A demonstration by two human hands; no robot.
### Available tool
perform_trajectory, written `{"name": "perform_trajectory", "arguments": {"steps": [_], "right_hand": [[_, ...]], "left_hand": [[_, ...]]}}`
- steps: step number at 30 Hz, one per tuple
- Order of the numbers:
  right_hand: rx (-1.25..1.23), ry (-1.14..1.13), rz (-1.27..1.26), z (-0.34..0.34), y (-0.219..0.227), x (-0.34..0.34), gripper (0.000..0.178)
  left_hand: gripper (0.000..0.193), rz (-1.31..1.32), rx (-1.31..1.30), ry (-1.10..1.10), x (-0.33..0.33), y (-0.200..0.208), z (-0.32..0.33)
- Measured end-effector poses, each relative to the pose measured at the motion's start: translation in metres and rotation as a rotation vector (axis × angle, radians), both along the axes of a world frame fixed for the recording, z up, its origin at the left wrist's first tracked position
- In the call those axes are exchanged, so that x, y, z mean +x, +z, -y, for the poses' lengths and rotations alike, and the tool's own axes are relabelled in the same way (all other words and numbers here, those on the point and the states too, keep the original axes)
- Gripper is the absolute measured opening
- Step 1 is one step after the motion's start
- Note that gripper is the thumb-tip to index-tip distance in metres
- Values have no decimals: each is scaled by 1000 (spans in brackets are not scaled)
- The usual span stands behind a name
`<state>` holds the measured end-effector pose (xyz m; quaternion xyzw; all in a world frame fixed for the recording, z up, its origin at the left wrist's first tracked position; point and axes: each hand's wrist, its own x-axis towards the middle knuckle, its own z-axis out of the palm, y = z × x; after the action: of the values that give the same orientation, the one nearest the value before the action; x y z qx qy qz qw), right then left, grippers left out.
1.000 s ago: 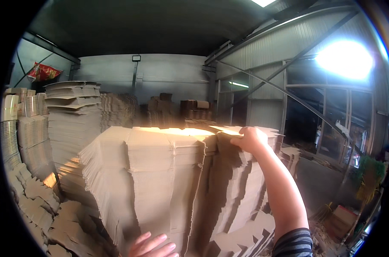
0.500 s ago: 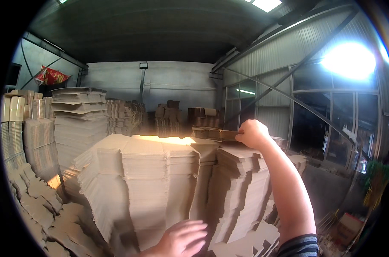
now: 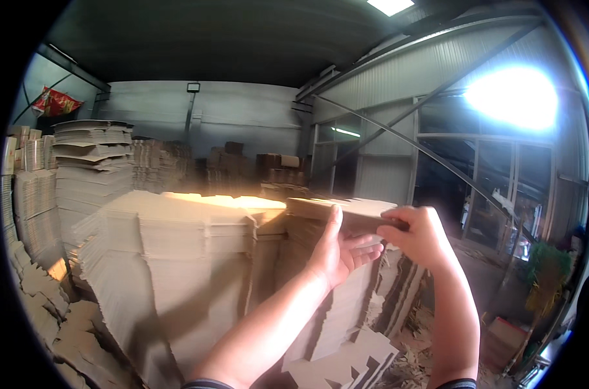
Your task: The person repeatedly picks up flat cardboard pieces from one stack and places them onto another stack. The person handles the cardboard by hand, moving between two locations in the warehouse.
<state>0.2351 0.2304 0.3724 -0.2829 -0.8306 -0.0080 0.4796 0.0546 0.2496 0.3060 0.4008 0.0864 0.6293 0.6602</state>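
Observation:
My right hand (image 3: 423,235) pinches the right corner of a thin layer of brown die-cut cardboard sheets (image 3: 336,209). That layer lies on top of the right-hand cardboard stack (image 3: 301,266). In front of the same stack is my left hand (image 3: 336,256), with its thumb upright at the layer's front edge and its fingers spread toward the right. Whether the left palm touches the cardboard I cannot tell. To the left stands a wider, tall stack of cut cardboard (image 3: 184,259), its top partly in bright light.
Loose cut cardboard (image 3: 346,366) lies low at the front, beside scraps (image 3: 414,343) on the floor. More cardboard piles (image 3: 90,175) rise at the left and back. A carton (image 3: 505,340) and green bristly material (image 3: 548,269) are at the right, near windows.
My left hand has risen from the lower front to the right-hand stack's top edge. My right hand has come nearer and right, still on cardboard. The view has turned slightly right.

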Motion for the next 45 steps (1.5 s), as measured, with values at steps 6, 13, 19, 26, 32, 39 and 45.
{"name": "perform_trajectory", "arguments": {"steps": [6, 13, 19, 26, 32, 39, 45], "right_hand": [[79, -30, -16, 20, -63, 32, 33], [334, -42, 9, 15, -103, 31, 34], [-476, 342, -782, 27, -183, 78, 59], [-781, 501, -1423, 20, -215, 106, 65], [-442, 260, -1510, 82, -292, 126, 72], [-437, 188, -1260, 165, -360, 173, 68], [-698, 111, -1223, 209, -419, 139, 59]], "left_hand": [[49, 269, 19, 173, 54, -10, 3], [32, 166, 108, 332, 48, -37, -16], [60, 4, 236, 239, 52, -59, 32], [68, -231, 206, 165, 75, -138, 67], [90, -242, 208, -182, 46, -194, 68], [108, -859, 561, 406, 23, -149, 72], [64, -863, 106, -155, 56, -223, 64]]}}
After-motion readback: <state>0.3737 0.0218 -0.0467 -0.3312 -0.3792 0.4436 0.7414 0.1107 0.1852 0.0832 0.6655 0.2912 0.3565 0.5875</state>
